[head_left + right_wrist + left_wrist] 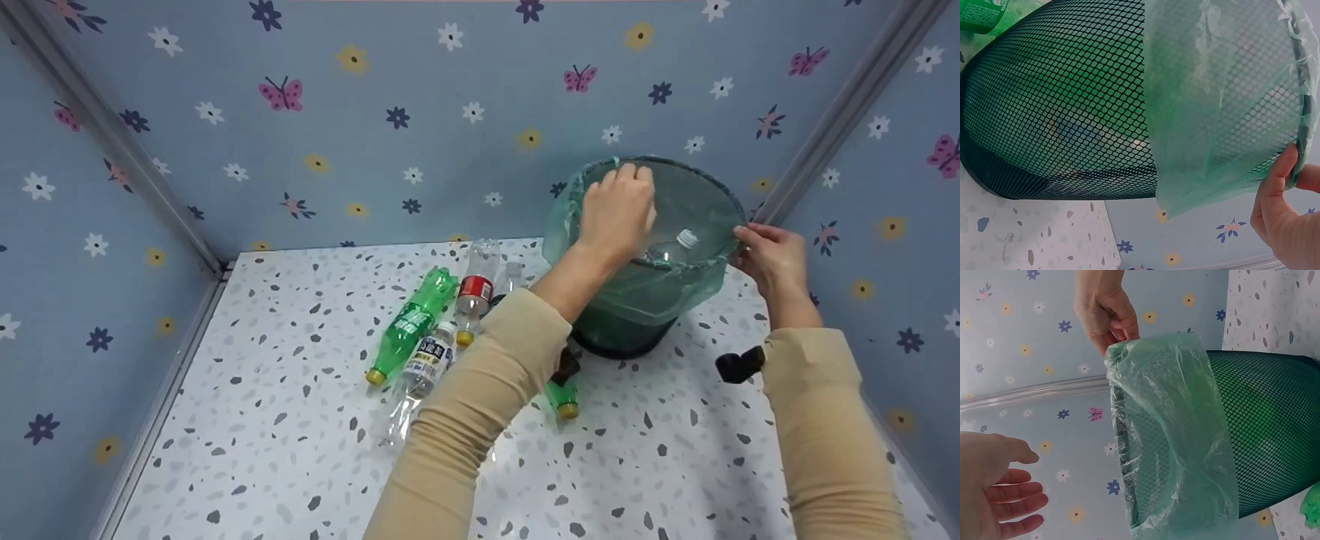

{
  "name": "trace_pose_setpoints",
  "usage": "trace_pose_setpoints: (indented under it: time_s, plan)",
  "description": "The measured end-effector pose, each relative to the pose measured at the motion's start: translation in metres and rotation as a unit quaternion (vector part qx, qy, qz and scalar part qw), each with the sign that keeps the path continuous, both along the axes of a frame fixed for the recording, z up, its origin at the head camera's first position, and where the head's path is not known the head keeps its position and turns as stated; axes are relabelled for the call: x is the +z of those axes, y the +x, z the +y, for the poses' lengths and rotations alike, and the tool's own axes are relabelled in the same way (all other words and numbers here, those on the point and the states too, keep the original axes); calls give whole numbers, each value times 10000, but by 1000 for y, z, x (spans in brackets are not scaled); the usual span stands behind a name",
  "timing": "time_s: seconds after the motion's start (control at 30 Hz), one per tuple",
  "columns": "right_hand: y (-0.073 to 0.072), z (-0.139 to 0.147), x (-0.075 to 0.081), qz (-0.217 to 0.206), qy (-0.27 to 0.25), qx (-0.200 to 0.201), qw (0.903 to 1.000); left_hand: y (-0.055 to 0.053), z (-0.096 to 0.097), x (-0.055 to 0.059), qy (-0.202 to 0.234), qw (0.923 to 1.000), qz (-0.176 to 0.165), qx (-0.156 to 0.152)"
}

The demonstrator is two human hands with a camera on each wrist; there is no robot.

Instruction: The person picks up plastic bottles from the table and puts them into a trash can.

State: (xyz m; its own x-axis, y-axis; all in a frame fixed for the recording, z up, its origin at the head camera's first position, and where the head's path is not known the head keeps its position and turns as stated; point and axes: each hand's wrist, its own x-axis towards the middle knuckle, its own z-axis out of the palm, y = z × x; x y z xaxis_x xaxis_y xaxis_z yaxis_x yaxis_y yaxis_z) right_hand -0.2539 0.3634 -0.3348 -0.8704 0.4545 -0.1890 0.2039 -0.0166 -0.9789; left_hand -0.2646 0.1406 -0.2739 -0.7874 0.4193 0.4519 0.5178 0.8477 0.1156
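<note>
A dark green mesh trash bin (626,334) stands near the back wall, lined with a translucent green garbage bag (652,292) folded down over its rim. My right hand (776,259) pinches the bagged rim on the right, thumb on one side and fingers on the other in the right wrist view. Over the bin's mouth is my left hand (619,214) in the head view. The left wrist view has its fingers (1019,492) loosely bent, apart from the bag and holding nothing. Inside the bin, a clear bottle with a white cap (685,238) shows, and green shapes show through the mesh.
Left of the bin lie a green bottle (412,322), a clear bottle with a red label (475,289) and a clear bottle with a blue-and-white label (429,364). Another green bottle (564,397) is partly behind the left sleeve. Flowered walls (450,150) surround the speckled surface (285,420).
</note>
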Motion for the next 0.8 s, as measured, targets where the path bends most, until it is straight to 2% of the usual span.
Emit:
trace_pose_setpoints:
  time_s: [0.17, 0.3, 0.47, 0.6, 0.8]
  plan:
    - [0, 0, -1, 6, 2, 37, 10000, 6, -18, -8, 715, 9974, 18, -14]
    - [-1, -1, -2, -14, 74, -14, 10000, 11, -30, -16, 1280, 9917, 48, -90]
    - [-1, -2, -2, -18, 78, -4, 10000, 15, -44, -27, 2004, 9795, -76, -174]
    - [-1, -1, -2, -24, 11, -10, 10000, 20, -54, -38, 2522, 9673, -233, -104]
    - [-1, -1, -2, -9, -15, -52, 10000, 24, -66, -58, 2984, 9537, -373, 48]
